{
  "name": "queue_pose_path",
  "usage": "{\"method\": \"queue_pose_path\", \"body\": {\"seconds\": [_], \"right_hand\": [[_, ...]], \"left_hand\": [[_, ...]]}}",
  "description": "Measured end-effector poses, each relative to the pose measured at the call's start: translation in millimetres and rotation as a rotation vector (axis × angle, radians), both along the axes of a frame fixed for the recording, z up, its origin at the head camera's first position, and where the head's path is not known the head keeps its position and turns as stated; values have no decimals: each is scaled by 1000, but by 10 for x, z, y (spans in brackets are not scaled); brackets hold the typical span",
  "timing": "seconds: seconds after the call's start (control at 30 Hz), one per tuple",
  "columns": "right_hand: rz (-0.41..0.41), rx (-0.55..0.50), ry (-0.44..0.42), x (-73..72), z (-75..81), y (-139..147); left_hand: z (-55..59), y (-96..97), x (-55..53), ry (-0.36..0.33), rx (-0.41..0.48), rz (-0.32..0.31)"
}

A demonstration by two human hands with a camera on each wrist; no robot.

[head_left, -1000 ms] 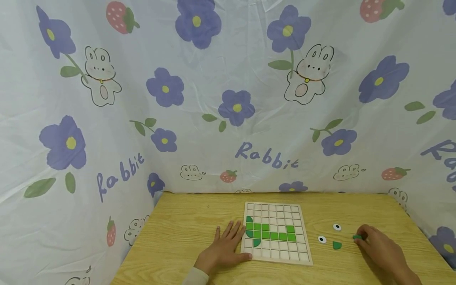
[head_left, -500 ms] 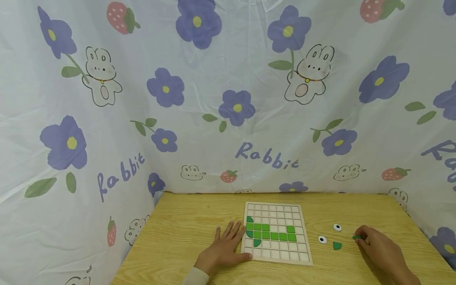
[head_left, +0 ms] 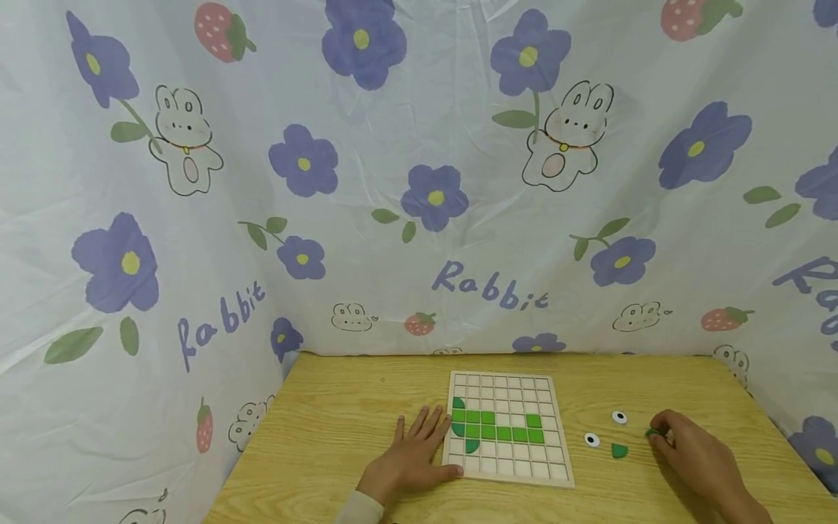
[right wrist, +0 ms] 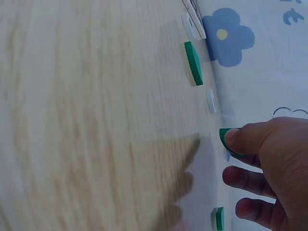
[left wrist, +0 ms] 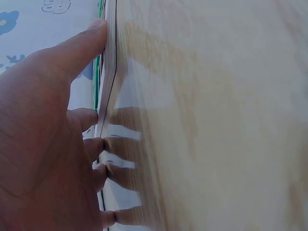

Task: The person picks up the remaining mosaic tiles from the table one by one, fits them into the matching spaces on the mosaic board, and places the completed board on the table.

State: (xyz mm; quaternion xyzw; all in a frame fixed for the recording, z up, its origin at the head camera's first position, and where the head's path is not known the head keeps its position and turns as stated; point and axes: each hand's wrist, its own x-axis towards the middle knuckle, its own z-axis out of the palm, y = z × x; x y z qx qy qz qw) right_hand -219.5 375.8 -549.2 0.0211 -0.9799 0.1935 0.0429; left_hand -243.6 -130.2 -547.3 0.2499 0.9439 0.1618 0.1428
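Observation:
A pale wooden grid board lies on the table, with light green square tiles and dark green quarter-round tiles in its cells. My left hand rests spread with straight fingers along the board's left side, its thumb on the board's edge. To the right of the board, my right hand pinches a dark green rounded tile between thumb and finger, just above the table. Another dark green quarter-round tile lies between board and hand.
Two white eye discs, a nearer one and a farther one, lie right of the board. Below my right hand a further green piece sits on the wooden table. A patterned curtain encloses the back and sides.
The tile between my right thumb and finger has shifted slightly up and turned, and the right fingers have moved a little. My left hand, the board and the loose pieces stay where they were.

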Motion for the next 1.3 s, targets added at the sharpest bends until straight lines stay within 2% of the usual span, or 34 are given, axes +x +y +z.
{"method": "queue_pose_path", "body": {"seconds": [0.23, 0.43, 0.67, 1.07, 1.3], "right_hand": [[27, 22, 138, 69, 22, -112], [57, 17, 166, 24, 108, -271], [105, 27, 293, -7, 136, -471], [154, 1, 349, -109, 207, -760], [184, -16, 391, -173, 196, -884]], "left_hand": [[-25, 0, -8, -4, 3, 0], [-23, 1, -3, -2, 11, 1], [-12, 4, -1, 4, 10, 3], [-5, -1, 3, -6, 5, 5], [-7, 2, 5, -4, 7, 10]]}}
